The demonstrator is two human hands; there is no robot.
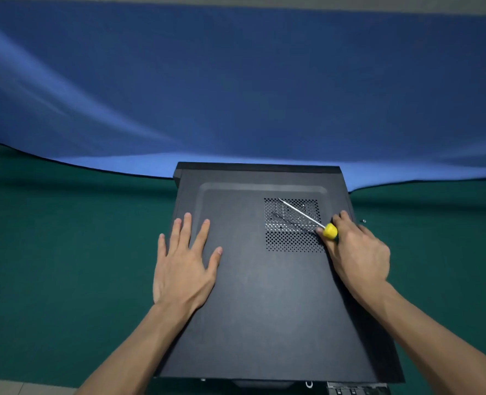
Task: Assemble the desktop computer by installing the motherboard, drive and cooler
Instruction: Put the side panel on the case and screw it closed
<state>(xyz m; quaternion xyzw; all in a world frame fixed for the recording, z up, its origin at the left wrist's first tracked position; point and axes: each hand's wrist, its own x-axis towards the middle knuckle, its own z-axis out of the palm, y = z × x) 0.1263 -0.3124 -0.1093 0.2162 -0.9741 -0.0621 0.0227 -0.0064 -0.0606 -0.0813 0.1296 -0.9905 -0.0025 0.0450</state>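
Black case (264, 295) amid green mat (65, 266).

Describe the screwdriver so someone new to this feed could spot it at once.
Find the black computer case lying flat on the green mat. Over its perforated vent, the right hand grips the screwdriver. Its bright yellow handle and thin silver shaft stand out.

Backdropped workbench: green mat (51, 252), blue cloth (236, 81).

Green mat (51, 252) on the table, blue cloth (236, 81) behind
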